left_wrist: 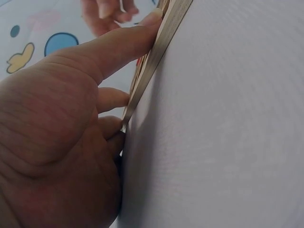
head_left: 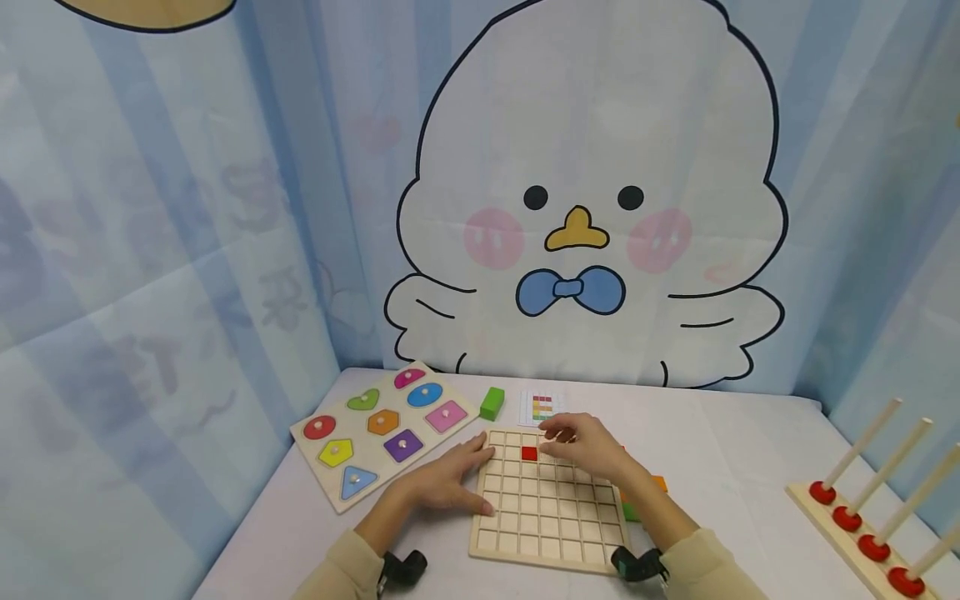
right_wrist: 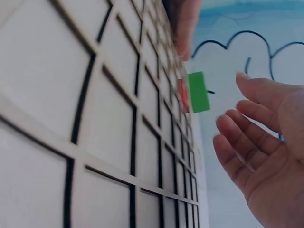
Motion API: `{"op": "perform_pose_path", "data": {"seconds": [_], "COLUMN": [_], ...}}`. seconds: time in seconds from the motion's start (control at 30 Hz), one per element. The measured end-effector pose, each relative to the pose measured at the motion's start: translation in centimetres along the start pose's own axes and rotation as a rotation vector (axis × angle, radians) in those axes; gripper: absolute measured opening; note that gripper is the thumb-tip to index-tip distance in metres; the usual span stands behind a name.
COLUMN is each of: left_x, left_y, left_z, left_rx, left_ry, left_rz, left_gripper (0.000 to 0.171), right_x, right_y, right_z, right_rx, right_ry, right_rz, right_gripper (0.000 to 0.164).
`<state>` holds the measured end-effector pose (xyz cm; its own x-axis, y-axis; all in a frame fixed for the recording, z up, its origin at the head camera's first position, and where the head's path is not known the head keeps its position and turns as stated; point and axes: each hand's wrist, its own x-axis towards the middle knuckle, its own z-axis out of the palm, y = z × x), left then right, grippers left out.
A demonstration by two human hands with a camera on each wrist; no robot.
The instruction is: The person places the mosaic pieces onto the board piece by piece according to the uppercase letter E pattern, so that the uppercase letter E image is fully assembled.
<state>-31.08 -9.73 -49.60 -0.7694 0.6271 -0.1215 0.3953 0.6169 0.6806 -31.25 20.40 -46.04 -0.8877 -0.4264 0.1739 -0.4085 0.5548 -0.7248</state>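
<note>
A wooden grid board [head_left: 525, 527] lies on the table before me, its surface cut into square cells. One red square piece [head_left: 529, 453] sits in a cell near the far edge. My left hand [head_left: 447, 479] touches the board's left rim, thumb and fingers spread apart; the left wrist view shows the thumb [left_wrist: 121, 47] lying over the edge. Above the far part of the grid hovers my right hand [head_left: 581, 442], close to the red piece. In the right wrist view, that hand [right_wrist: 266, 137] has loosely bent fingers with nothing between them.
Behind the board are a green block [head_left: 492, 403] and a card with a coloured pattern [head_left: 542, 407]. A shape puzzle board [head_left: 384, 433] is at left. Orange [head_left: 660, 482] and green pieces show partly behind my right forearm. A peg stand [head_left: 862, 542] with red rings is at right.
</note>
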Motion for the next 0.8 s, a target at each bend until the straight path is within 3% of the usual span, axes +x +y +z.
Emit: {"op": "perform_pose_path", "data": {"seconds": [0.3,0.8], "left_x": [0.1,0.0], "left_y": [0.0,-0.3], "left_z": [0.0,0.0], "left_rx": [-0.009,-0.01], "left_ry": [0.0,-0.001], "left_rz": [-0.001,-0.004], "left_gripper": [0.097,0.098], "right_x": [-2.0,-3.9], "right_y": [-0.1,2.1], "right_z": [-2.0,-4.6], "right_rx": [0.031,-0.041], "right_ry": [0.199,0.278], "right_rz": [0.023,0.149], "right_gripper": [0.039,0.041]}}
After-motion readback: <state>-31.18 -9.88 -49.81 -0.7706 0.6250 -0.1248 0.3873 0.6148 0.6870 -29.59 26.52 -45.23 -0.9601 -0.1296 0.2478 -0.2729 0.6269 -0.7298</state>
